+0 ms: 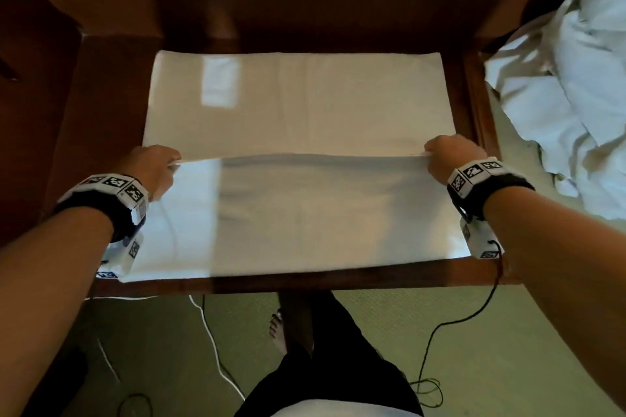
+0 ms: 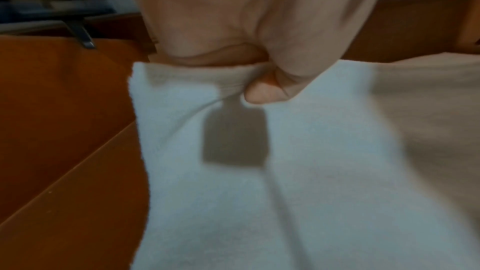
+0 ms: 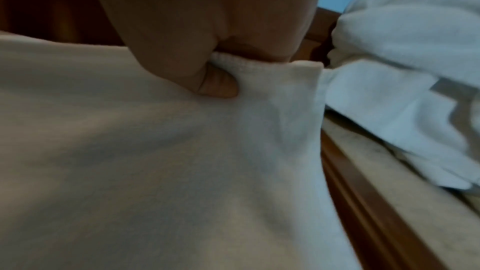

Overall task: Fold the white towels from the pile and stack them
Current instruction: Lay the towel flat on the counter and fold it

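Observation:
A white towel [image 1: 298,105] lies spread over a dark wooden table [image 1: 305,278]. Its near half [image 1: 305,213] is lifted and carried over the far half, with the free edge running across the middle. My left hand [image 1: 159,167] pinches that edge's left corner, thumb [image 2: 262,91] on top of the cloth [image 2: 259,192]. My right hand [image 1: 443,154] pinches the right corner in the same way, thumb [image 3: 218,84] pressed on the towel [image 3: 155,161]. A pile of crumpled white towels [image 1: 576,85] lies to the right of the table, also seen in the right wrist view [image 3: 405,69].
Dark wooden furniture [image 1: 84,10] stands behind and to the left of the table. Green carpet [image 1: 474,349] covers the floor below, with a black cable [image 1: 430,349] and a white cable [image 1: 213,349] trailing across it. My bare foot [image 1: 277,332] stands under the table's front edge.

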`<state>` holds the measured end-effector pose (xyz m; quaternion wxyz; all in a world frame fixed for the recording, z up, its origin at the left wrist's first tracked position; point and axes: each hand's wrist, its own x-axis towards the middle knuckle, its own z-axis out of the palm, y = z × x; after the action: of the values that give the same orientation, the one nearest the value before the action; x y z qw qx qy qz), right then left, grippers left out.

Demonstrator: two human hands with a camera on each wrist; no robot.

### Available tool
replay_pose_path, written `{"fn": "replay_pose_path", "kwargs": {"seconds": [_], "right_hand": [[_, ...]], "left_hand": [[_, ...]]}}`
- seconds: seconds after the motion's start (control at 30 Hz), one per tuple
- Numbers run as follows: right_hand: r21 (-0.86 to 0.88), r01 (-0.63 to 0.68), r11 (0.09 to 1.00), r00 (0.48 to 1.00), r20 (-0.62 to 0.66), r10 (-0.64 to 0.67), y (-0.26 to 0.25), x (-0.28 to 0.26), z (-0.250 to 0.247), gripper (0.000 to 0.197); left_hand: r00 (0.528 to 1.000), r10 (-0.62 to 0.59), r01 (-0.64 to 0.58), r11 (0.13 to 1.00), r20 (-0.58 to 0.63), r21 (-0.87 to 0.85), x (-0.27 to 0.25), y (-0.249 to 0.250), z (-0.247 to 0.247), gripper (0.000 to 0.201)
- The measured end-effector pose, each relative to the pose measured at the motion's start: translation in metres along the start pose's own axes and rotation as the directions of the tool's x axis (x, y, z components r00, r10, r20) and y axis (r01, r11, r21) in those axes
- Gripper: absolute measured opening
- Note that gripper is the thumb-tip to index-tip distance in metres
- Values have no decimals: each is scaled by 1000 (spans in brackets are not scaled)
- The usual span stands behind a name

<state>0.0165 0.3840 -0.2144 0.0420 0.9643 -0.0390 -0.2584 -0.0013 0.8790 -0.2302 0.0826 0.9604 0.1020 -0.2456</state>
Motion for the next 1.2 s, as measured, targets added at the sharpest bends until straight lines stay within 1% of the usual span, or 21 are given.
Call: {"fn": "replay_pose_path", "kwargs": {"seconds": [0.07, 0.1, 0.17, 0.2, 0.23, 0.3, 0.37, 0.4, 0.5, 0.57, 0.63, 0.7, 0.77, 0.83, 0.9, 0.93, 1.0, 1.07, 1.13, 1.17, 1.2], "right_hand": [[-17, 1, 1000, 1000, -26, -1, -1, 13, 11, 31], [-19, 5, 1000, 996, -88, -7, 0, 16, 21, 37], [48, 48, 998, 967, -254, -34, -4, 11, 42, 49], [94, 88, 992, 948, -312, -55, -7, 4, 56, 51], [130, 120, 984, 939, -338, -70, -12, -4, 70, 53], [170, 125, 977, 964, -256, -79, -20, -24, 101, 60], [174, 95, 980, 988, -137, -72, -22, -44, 134, 66], [165, 86, 983, 991, -115, -67, -19, -53, 147, 67], [175, 72, 982, 989, -139, -48, -15, -61, 160, 68], [200, 81, 976, 978, -203, -39, -31, -60, 154, 71], [202, 187, 961, 946, -300, -121, -67, -62, 148, 73], [143, 357, 923, 889, -357, -288, -115, -69, 149, 72], [60, 474, 878, 843, -318, -434, -153, -78, 153, 71], [0, 494, 870, 846, -233, -480, -158, -77, 155, 70], [-16, 452, 892, 867, -229, -443, -128, -63, 156, 70], [10, 395, 919, 893, -239, -381, -104, -54, 156, 69], [100, 207, 973, 950, -257, -175, -45, -40, 153, 69], [191, 2, 982, 980, -196, 36, 7, -30, 146, 70], [228, -117, 967, 978, -145, 153, 27, -25, 137, 72], [231, -129, 964, 973, -159, 169, 23, -24, 133, 73], [225, -99, 969, 971, -190, 144, 12, -25, 129, 74]], "left_hand": [[999, 25, -22, 996, -30, 86, 9, 5, 7, 16], [997, 45, -37, 992, -62, 122, 10, 7, 14, 19], [988, 97, -74, 981, -122, 177, 5, 9, 34, 54], [979, 138, -112, 978, -148, 175, -2, 13, 44, 64], [968, 189, -163, 974, -164, 159, -10, 16, 57, 69], [956, 248, -225, 962, -153, 156, -29, 18, 88, 72], [971, 227, -212, 963, -76, 169, -47, 16, 120, 77], [976, 208, -196, 966, -59, 170, -55, 12, 133, 78], [975, 200, -181, 968, -100, 172, -66, 7, 150, 79], [969, 220, -202, 968, -116, 147, -73, 18, 152, 81], [951, 286, -269, 953, -120, 142, -80, 37, 159, 81], [935, 339, -319, 932, -102, 172, -85, 53, 170, 81], [936, 336, -313, 932, -109, 184, -86, 58, 176, 81], [935, 336, -310, 930, -115, 197, -84, 56, 177, 83], [930, 346, -317, 927, -125, 202, -83, 52, 176, 84], [931, 343, -315, 927, -125, 203, -82, 52, 176, 85], [933, 338, -309, 930, -126, 200, -82, 53, 176, 86], [932, 340, -312, 929, -125, 200, -82, 54, 174, 87], [935, 336, -309, 930, -116, 199, -81, 54, 170, 88], [935, 335, -310, 931, -119, 191, -81, 55, 167, 88], [932, 345, -321, 928, -114, 187, -81, 57, 163, 88]]}}
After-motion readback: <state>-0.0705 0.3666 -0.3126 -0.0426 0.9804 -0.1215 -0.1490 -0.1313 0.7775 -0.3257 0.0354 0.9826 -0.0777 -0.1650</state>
